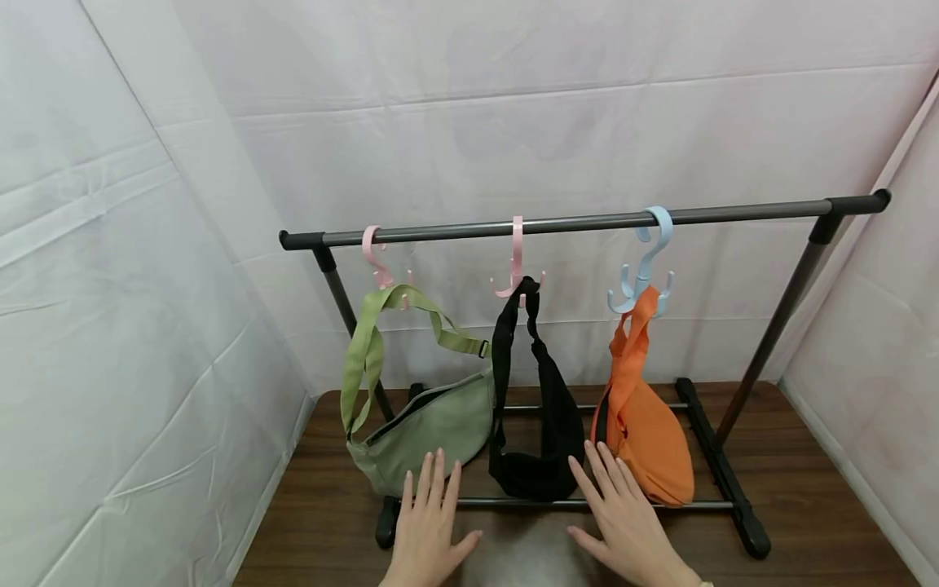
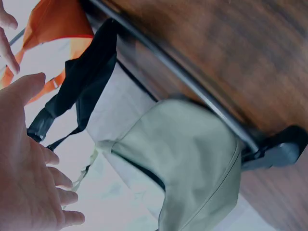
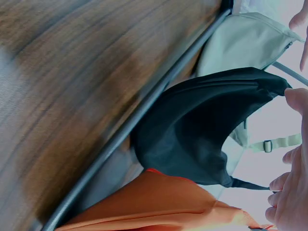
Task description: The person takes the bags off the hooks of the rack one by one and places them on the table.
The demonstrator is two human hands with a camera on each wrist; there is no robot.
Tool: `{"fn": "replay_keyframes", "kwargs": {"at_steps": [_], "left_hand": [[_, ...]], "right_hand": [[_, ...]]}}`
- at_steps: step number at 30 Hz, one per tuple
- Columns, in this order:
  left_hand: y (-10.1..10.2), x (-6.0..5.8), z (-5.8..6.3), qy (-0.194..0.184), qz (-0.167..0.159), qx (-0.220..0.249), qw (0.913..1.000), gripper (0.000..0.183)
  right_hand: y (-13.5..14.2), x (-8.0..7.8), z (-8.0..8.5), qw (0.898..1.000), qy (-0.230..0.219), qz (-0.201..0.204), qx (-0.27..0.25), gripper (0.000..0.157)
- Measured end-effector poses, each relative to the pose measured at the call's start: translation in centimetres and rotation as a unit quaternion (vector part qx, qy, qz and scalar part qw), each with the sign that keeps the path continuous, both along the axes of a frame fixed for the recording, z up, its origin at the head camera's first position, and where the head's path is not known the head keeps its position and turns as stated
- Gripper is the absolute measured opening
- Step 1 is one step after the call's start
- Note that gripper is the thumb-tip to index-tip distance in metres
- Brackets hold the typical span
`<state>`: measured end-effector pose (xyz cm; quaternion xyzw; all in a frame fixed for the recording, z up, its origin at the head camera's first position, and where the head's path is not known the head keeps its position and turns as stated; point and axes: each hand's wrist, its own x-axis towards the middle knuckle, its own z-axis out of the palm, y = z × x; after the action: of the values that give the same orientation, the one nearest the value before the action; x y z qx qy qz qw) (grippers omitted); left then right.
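Note:
Both hands are held out with straight, spread fingers and hold nothing. My left hand [image 1: 429, 518] is in front of a sage-green crossbody bag [image 1: 433, 432], which hangs by its light green strap from a pink hook [image 1: 376, 261]. Between the hands a black crossbody bag [image 1: 539, 473] hangs from a second pink hook [image 1: 517, 257]. My right hand [image 1: 619, 518] is nearest to an orange crossbody bag [image 1: 653, 440], hung from a light blue hook [image 1: 649, 257]. In the right wrist view the black bag [image 3: 192, 130] lies beyond the fingers. The left wrist view shows the green bag [image 2: 192, 149] close up.
A dark metal rack stands on the brown wooden tabletop [image 1: 822, 489], its top bar [image 1: 579, 224] carrying the hooks. Its lower bar [image 1: 484, 503] and black feet [image 1: 751, 530] run near the hands. White cloth walls [image 1: 513, 147] enclose the back and both sides.

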<state>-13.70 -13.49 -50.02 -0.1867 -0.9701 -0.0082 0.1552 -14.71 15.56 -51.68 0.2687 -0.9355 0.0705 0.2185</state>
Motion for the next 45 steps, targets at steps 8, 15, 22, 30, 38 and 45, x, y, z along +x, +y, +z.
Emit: {"fn": "replay_keyframes", "kwargs": {"at_steps": [8,15,22,30,38,45], "left_hand": [[-0.2,-0.6,2.1,-0.003,-0.002,-0.003,1.0000,0.094],[-0.8,-1.3,3.7,0.047,-0.010,0.005,0.9988,0.090],[-1.8,-2.4,6.1,0.134,-0.045,-0.005,0.9900,0.084],[-2.3,-3.4,8.9,0.180,-0.078,-0.012,0.9805,0.081],[-3.1,-4.5,12.0,0.247,-0.098,-0.018,0.9637,0.082],[-3.7,-5.3,14.6,0.282,-0.106,-0.022,0.9535,0.078]], "right_hand": [[-0.7,-0.7,1.0,1.000,0.011,0.009,0.001,0.082],[-1.5,-1.4,1.9,0.999,0.041,0.020,0.000,0.080],[-2.8,-1.7,3.6,0.999,0.046,0.018,-0.001,0.079],[-4.1,-2.1,5.8,0.997,0.063,0.034,-0.031,0.075],[-5.1,-2.7,8.0,0.989,0.114,0.069,-0.059,0.071],[-6.1,-2.9,9.6,0.985,0.136,0.086,-0.067,0.071]]}}
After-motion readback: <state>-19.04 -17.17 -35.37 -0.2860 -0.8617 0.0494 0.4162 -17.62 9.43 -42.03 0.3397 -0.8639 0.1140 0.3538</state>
